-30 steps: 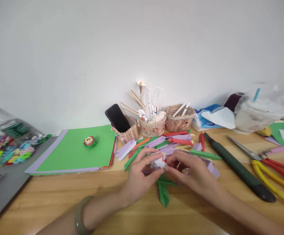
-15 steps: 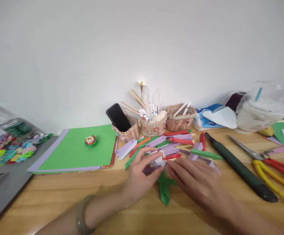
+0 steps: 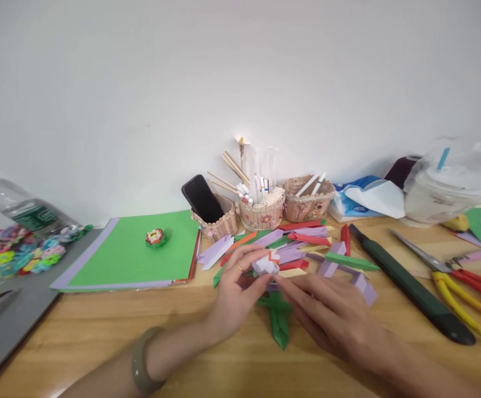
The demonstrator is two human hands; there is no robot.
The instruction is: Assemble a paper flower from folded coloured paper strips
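Observation:
Between the thumb and fingers of my left hand (image 3: 240,284) is a small folded-paper flower (image 3: 265,264), pale lavender with an orange zigzag edge. My right hand (image 3: 327,307) has its fingers pressed together at the flower's lower right side, where its fingertips pinch the edge. A folded green paper piece (image 3: 280,329) hangs or lies below the flower; how the two connect is hidden by my hands. Just behind, folded paper strips (image 3: 306,239) in lavender, red, green and orange lie in a loose pile.
Three small wooden baskets (image 3: 262,216) stand by the wall, one with a phone (image 3: 202,199). On the left, a finished paper flower (image 3: 156,237) sits on green paper sheets (image 3: 128,265). At right lie a dark green utility knife (image 3: 410,287), scissors (image 3: 426,257) and a lidded cup (image 3: 447,190).
The paper flower has turned in my hands, and more of its orange zigzag edge shows. My right fingertips have shifted slightly left along it. The whole view has moved a little.

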